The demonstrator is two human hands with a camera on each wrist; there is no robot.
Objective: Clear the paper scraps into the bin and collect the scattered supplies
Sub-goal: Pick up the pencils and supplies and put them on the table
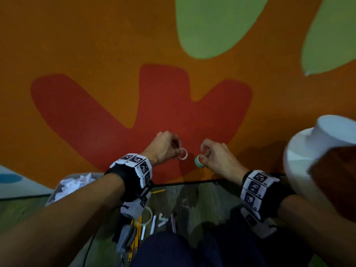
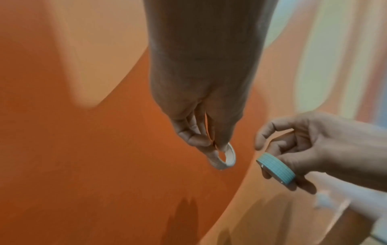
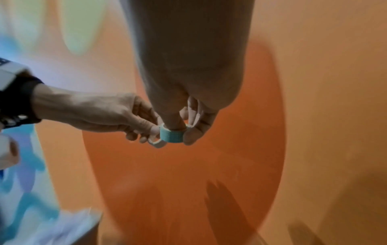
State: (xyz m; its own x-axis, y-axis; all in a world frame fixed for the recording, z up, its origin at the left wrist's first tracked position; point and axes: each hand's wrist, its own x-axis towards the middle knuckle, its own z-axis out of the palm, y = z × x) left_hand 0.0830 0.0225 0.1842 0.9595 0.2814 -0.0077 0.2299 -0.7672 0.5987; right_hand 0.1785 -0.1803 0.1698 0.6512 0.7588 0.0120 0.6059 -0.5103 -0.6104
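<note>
The left hand point(image 1: 163, 149) pinches a pink tape roll point(image 1: 182, 154), the right hand point(image 1: 215, 157) a teal tape roll point(image 1: 199, 161), both lifted above the rug point(image 1: 96, 54), probably bound for the tray point(image 1: 192, 191).

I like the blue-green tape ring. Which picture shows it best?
The left wrist view: the teal tape roll is large, sharp, its ribbed band facing us, held by the right hand. The head view shows it tiny; the right wrist view shows it partly covered by fingers.
</note>
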